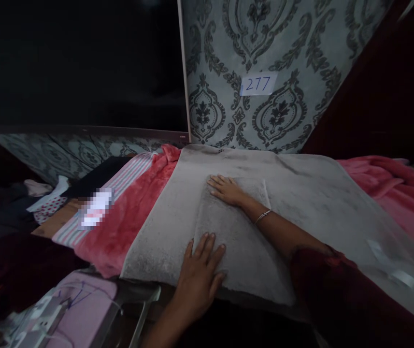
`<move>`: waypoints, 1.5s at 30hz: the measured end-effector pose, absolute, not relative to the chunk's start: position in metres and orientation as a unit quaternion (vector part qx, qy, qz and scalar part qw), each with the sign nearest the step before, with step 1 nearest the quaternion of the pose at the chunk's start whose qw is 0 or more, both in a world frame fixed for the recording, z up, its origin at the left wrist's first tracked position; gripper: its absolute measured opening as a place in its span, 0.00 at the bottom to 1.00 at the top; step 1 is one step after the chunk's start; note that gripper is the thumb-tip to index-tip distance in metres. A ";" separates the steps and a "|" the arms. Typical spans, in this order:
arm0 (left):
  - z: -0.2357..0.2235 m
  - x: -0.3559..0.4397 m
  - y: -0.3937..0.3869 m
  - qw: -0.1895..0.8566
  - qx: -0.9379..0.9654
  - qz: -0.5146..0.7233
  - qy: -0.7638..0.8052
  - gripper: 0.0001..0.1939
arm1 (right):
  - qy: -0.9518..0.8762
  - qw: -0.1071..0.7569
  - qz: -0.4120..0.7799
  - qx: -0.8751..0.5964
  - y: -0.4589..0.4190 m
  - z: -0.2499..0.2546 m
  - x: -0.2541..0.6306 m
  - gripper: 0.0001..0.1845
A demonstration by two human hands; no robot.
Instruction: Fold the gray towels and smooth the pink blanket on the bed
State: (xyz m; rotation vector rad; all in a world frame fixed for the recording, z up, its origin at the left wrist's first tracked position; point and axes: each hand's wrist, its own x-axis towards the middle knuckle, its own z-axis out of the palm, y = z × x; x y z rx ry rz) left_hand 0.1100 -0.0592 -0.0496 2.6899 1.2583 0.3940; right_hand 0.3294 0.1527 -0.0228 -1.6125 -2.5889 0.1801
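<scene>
A folded grey cloth lies flat on a larger grey plush sheet spread over the surface. My left hand rests at the near left edge of the folded cloth, palm down with its fingers spread. Farther back, my right hand lies flat on the cloth's upper left part, fingers stretched out. A thin bracelet circles the right wrist. Neither hand grips anything.
Red plush fabric with a striped border lies to the left, and pink fabric to the right. A dark screen stands behind. Front left is a pink board with a power strip. A paper marked 277 hangs on the wall.
</scene>
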 end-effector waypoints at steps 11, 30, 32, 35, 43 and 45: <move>-0.031 0.089 -0.026 0.174 0.823 0.332 0.427 0.24 | -0.930 0.102 0.119 -0.332 0.007 -0.033 0.291 0.41; 0.009 0.260 0.163 0.135 0.929 0.034 0.342 0.28 | -0.870 0.115 0.109 -0.466 -0.018 -0.022 0.373 0.32; -0.004 0.268 0.167 0.099 0.930 0.029 0.352 0.29 | -0.866 0.112 0.122 -0.472 -0.020 -0.024 0.371 0.32; -0.017 0.270 0.171 0.064 0.931 0.030 0.357 0.29 | -0.864 0.111 0.148 -0.468 -0.024 -0.021 0.370 0.34; -0.015 0.269 0.176 0.055 0.932 0.001 0.357 0.31 | -0.894 0.137 0.211 -0.371 -0.075 -0.018 0.368 0.37; -0.016 0.270 0.176 0.052 0.933 0.003 0.357 0.31 | -0.890 0.145 0.229 -0.366 -0.092 -0.017 0.367 0.37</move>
